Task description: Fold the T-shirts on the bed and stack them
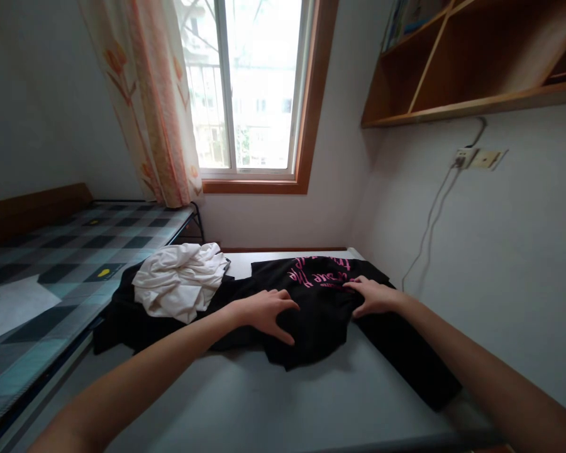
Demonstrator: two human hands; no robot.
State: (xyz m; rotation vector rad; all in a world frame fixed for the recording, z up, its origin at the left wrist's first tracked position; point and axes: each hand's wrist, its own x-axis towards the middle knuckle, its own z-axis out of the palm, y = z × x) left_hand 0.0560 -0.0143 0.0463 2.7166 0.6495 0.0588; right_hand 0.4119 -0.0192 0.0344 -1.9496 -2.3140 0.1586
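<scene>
A black long-sleeved top [311, 321] with pink lettering lies spread on the white table [245, 402]. One sleeve stretches toward the lower right. Over the left part of the garment is my left hand [268, 313], thumb and fingers apart with nothing between them. My right hand [372, 296] rests at the garment's right side near the lettering, its thumb and fingers spread; whether it pinches any cloth does not show. A crumpled white cloth [179, 280] sits to the left on top of dark fabric [117, 318].
At left, a bed [127, 229] with a checked cover bears a sheet of paper [14, 308]. Behind are a curtain [146, 100] and a window [264, 88]. A wooden shelf [476, 69] hangs at right above a wall socket [481, 158] with a dangling cable [427, 233].
</scene>
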